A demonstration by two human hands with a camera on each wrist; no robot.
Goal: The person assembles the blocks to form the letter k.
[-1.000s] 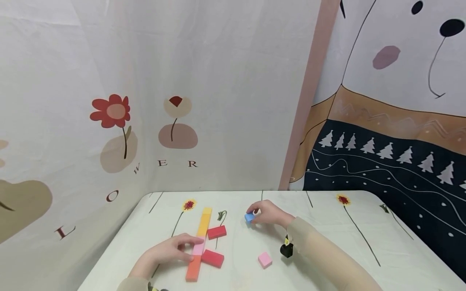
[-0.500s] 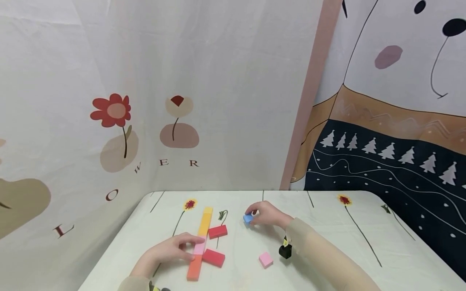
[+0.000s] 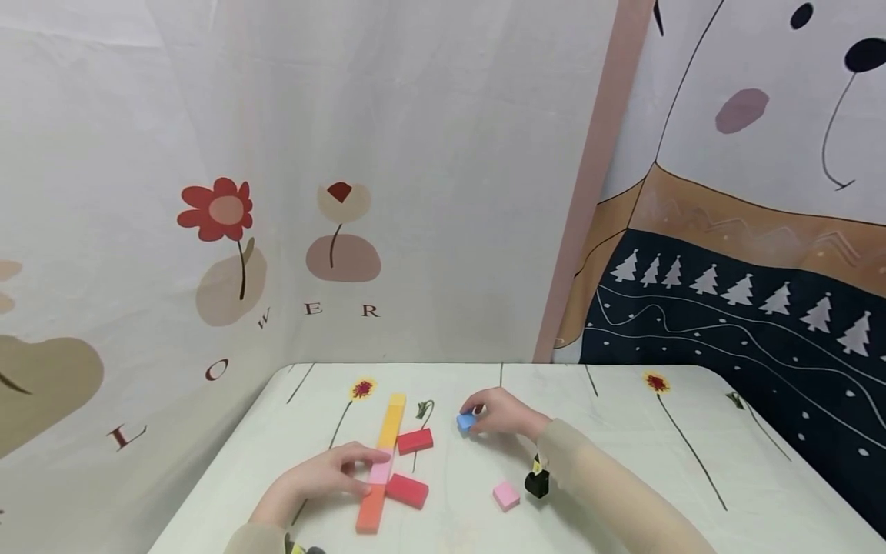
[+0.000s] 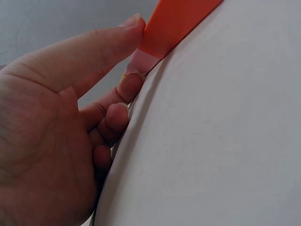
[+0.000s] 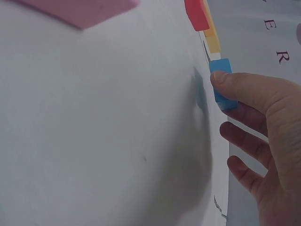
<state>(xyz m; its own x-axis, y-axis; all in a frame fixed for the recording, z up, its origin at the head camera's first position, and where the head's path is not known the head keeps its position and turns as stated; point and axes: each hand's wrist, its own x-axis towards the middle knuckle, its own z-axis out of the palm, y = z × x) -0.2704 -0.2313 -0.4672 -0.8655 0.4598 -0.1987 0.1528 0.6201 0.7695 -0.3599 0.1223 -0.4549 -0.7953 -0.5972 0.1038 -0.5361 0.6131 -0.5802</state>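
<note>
In the head view a straight row of blocks lies left of centre: a yellow block, a pink block and an orange block. My left hand rests against this row's left side, index fingertip at the pink block and thumb at the orange block. Two red blocks sit at its right side, slanted. To the right, my right hand pinches a blue block between thumb and fingers. The block appears slightly above the table, with a shadow beside it.
A loose pink block lies on the flower-printed tablecloth, nearer me than the right hand. Beside it hangs a black device under the right wrist. Printed curtains stand behind the table.
The right hand has moved a little left and towards me with the blue block. My left hand and the row hold the same place.
</note>
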